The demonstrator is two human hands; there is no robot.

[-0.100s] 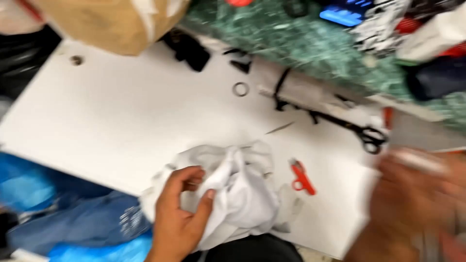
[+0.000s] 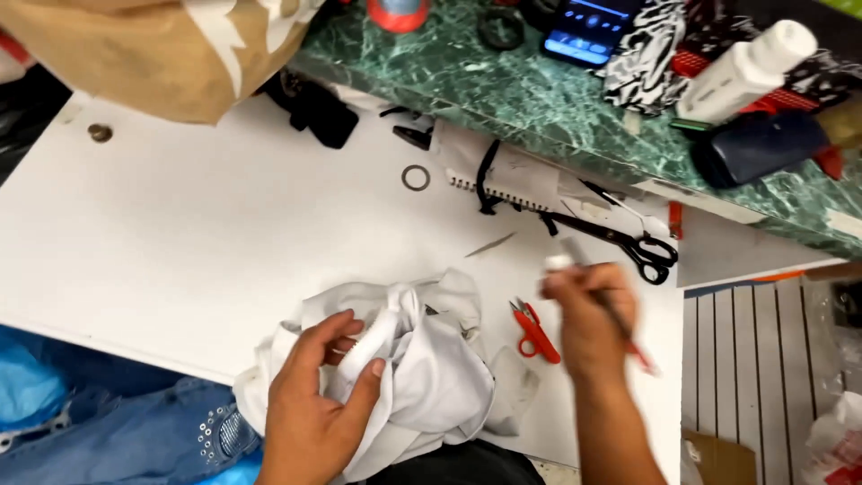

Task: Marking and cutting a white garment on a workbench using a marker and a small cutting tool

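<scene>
My left hand [image 2: 314, 409] grips a bunched white cloth [image 2: 422, 373] that lies at the near edge of the white table [image 2: 197, 242]. My right hand [image 2: 588, 319] is raised just to the right of the cloth and holds a thin pen-like tool [image 2: 620, 314] with a white tip and a red end; it is blurred. Small red thread snips [image 2: 536, 332] lie on the table between the cloth and my right hand.
Black scissors [image 2: 624, 238] and a small spiral notepad [image 2: 507, 175] lie near the table's far edge, with a metal ring [image 2: 415, 178] beside them. A green marble counter [image 2: 557, 108] behind holds bottles and a phone. Blue denim [image 2: 135, 431] hangs at lower left.
My right hand has moved left and up toward the cloth with the pen-like tool. My left hand stays on the cloth.
</scene>
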